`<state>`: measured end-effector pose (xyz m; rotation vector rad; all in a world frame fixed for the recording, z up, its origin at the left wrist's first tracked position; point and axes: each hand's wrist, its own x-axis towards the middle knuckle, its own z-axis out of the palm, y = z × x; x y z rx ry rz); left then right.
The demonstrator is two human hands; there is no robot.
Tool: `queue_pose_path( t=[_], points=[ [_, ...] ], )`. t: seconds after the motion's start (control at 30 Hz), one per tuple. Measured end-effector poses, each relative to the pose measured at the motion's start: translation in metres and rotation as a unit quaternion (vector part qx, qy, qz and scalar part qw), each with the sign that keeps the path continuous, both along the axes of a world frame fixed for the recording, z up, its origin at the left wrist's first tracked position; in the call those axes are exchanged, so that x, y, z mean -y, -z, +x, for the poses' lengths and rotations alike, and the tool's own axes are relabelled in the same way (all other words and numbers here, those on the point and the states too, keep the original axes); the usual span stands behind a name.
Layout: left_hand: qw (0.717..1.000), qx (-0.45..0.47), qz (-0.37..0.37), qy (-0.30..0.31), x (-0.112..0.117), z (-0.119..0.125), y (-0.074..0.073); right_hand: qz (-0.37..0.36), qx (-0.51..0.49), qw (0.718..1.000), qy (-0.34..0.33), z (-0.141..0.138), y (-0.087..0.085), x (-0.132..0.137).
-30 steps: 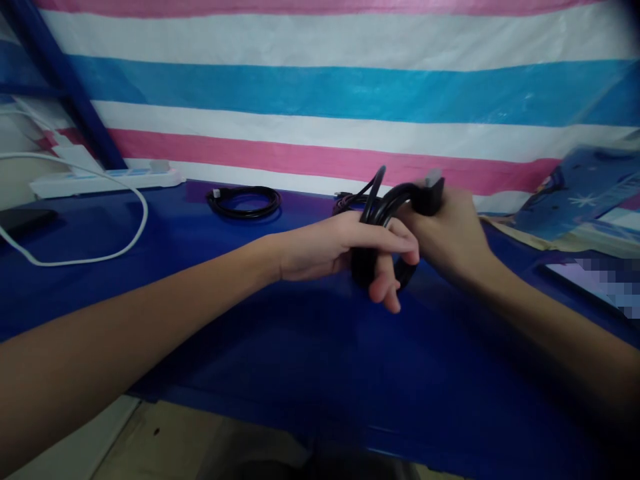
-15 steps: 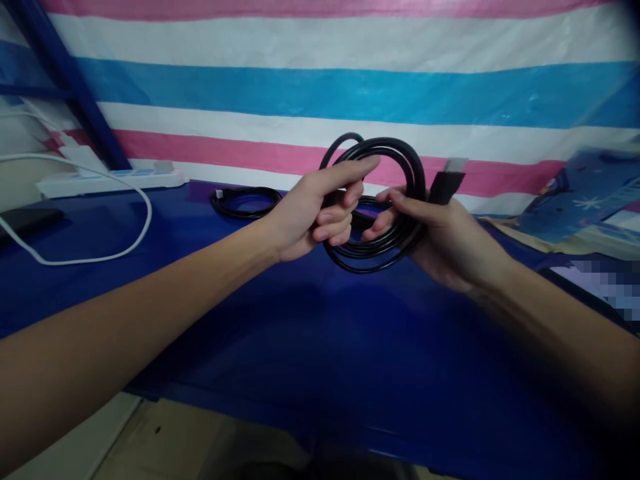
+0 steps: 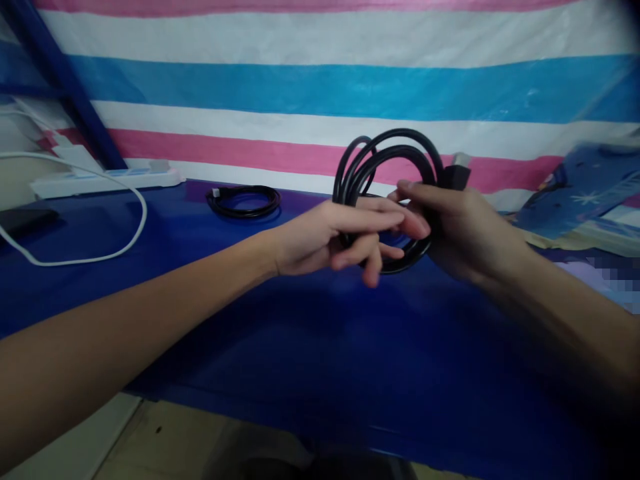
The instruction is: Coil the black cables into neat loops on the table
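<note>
A black cable wound into a coil (image 3: pixel 387 153) is held upright above the blue table (image 3: pixel 310 347). My right hand (image 3: pixel 457 230) grips the coil's right side, thumb on top, with the cable's black plug (image 3: pixel 456 175) sticking up just behind the fingers. My left hand (image 3: pixel 340 240) reaches through the coil's lower part with its fingers stretched out and spread, touching the loops and my right thumb.
A second coiled black cable (image 3: pixel 244 200) lies on the table at the back. A white power strip (image 3: pixel 107 180) and a looping white cord (image 3: pixel 85 253) sit at the far left, a dark flat device (image 3: pixel 25 219) beside them. Blue patterned cloth (image 3: pixel 585 193) lies at the right.
The coil was raised from near the table and turned to face me. My left hand let go of the coil's top and now pokes through it with fingers spread.
</note>
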<state>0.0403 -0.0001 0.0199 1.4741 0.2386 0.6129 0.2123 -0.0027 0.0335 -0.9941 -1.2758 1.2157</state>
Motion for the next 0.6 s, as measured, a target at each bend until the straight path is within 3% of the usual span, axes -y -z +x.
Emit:
queue_pose_path(
  t=[0.1,0.2,0.37,0.43,0.5,0.6],
  points=[
    [1.0,0.007,-0.001,0.021,0.006,-0.005,-0.008,0.039,-0.013,0.997,-0.068,0.0,0.004,-0.001],
    [0.999,0.023,-0.02,0.025,0.01,-0.005,-0.014,0.06,-0.012,0.994,-0.091,0.002,0.001,0.001],
    [0.998,-0.016,-0.02,-0.062,0.009,-0.004,-0.019,0.111,0.119,0.984,-0.065,0.009,-0.013,0.008],
    [0.992,-0.041,0.011,-0.12,0.007,-0.004,-0.019,0.189,0.228,0.954,-0.036,0.01,-0.016,0.011],
    [0.98,-0.08,0.065,-0.168,0.006,-0.002,-0.017,0.267,0.332,0.904,-0.026,0.009,-0.016,0.011],
    [0.953,-0.105,0.144,-0.244,0.007,0.005,-0.013,0.328,0.399,0.856,-0.002,0.007,-0.012,0.009]
  ],
)
